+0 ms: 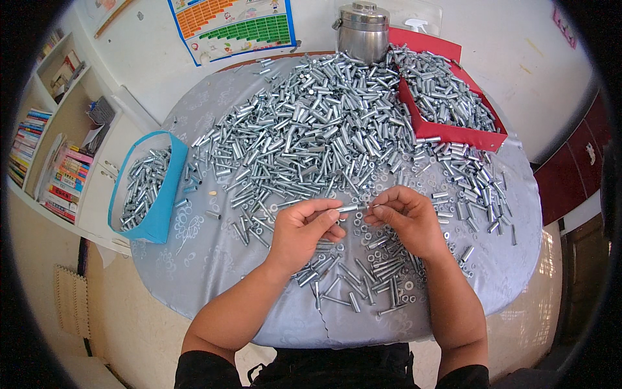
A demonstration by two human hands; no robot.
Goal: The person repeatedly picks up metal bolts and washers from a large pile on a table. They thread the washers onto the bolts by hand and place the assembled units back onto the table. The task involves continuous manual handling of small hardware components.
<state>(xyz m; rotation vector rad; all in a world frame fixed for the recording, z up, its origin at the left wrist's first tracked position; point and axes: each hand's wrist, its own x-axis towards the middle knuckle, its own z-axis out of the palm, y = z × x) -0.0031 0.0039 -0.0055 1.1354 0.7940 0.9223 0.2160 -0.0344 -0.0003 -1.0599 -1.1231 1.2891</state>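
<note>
My left hand [304, 227] is closed, with a shiny metal sleeve anchor [350, 209] pinched between thumb and fingertips. The anchor lies level and points toward my right hand [405, 217]. Fingers of that hand are pressed together just off the anchor's end, a small gap apart. Whatever they pinch is too small to make out. Beyond both hands rises a big heap of silvery metal sleeves [311, 129]. Loose bolts [385, 267] lie between my forearms, with nuts and washers [408, 285] scattered beside them.
A blue fabric bin [155, 214] holding metal sleeves stands at the table's left. At the back right is a red box [460, 134] full of similar parts, near a steel canister [363, 35]. Grey patterned cloth [214, 275] covers the rounded table. Bookshelves [65, 129] stand left.
</note>
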